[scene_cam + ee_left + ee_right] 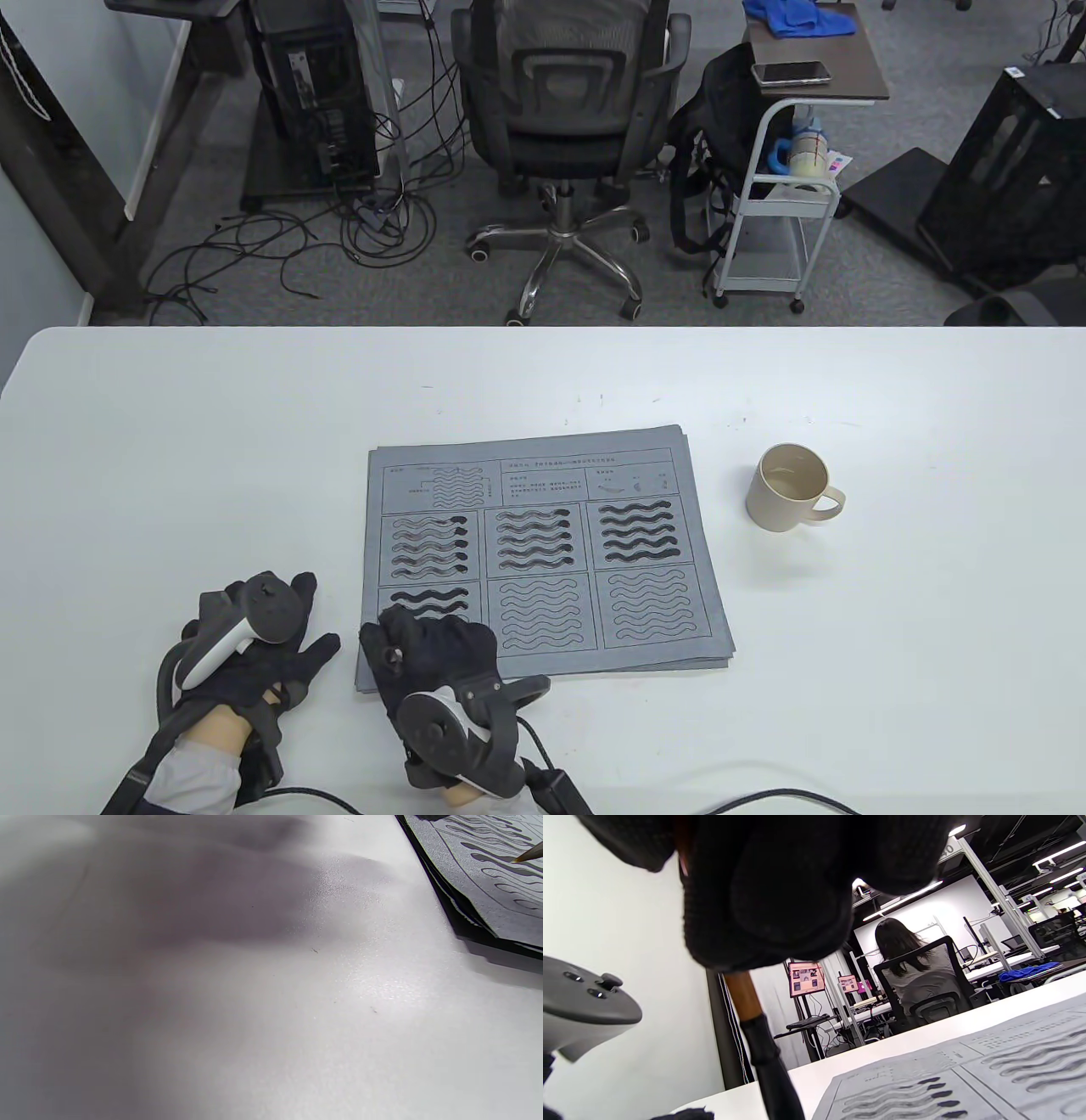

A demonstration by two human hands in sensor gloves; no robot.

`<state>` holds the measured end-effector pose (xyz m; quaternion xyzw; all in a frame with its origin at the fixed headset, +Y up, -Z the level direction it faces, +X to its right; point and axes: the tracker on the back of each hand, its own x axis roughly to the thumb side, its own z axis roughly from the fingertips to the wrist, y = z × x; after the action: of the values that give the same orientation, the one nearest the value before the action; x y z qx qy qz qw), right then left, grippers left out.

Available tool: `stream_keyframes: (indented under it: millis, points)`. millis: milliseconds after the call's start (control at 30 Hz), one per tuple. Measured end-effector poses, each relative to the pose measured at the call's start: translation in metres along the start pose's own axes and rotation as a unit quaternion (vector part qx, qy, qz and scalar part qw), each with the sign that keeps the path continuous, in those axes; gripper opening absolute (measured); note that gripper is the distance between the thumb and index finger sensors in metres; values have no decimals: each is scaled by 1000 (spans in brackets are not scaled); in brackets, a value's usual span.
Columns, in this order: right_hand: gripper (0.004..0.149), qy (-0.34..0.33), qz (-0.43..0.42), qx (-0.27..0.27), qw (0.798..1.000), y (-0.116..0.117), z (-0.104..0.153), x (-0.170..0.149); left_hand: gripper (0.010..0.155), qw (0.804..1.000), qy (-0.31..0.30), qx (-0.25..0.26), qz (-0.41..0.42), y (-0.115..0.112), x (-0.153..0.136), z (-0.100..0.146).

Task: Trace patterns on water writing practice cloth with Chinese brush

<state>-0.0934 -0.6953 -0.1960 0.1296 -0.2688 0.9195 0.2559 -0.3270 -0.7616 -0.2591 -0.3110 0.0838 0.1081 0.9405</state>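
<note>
The grey water writing cloth (543,552) lies in the middle of the table, printed with boxes of wavy lines; the top three boxes and part of the lower left box are traced dark. My right hand (441,654) rests over the cloth's lower left corner and grips the Chinese brush (759,1043), whose brown shaft and black ferrule point down at the cloth (967,1077). The brush tip (528,855) shows over the cloth (488,878) in the left wrist view. My left hand (263,645) lies flat on the table just left of the cloth, holding nothing.
A beige mug (791,488) stands on the white table (891,662) to the right of the cloth. An office chair (564,127), a small trolley (785,195) and cables are on the floor beyond the table's far edge.
</note>
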Motion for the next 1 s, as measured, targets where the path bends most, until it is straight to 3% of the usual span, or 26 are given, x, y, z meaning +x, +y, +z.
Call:
stream_keyframes:
  millis: [1000]
  points:
    - [39,-9,11,22,1000,4,0,3,79,1000,1,-1,-1,0,0,0]
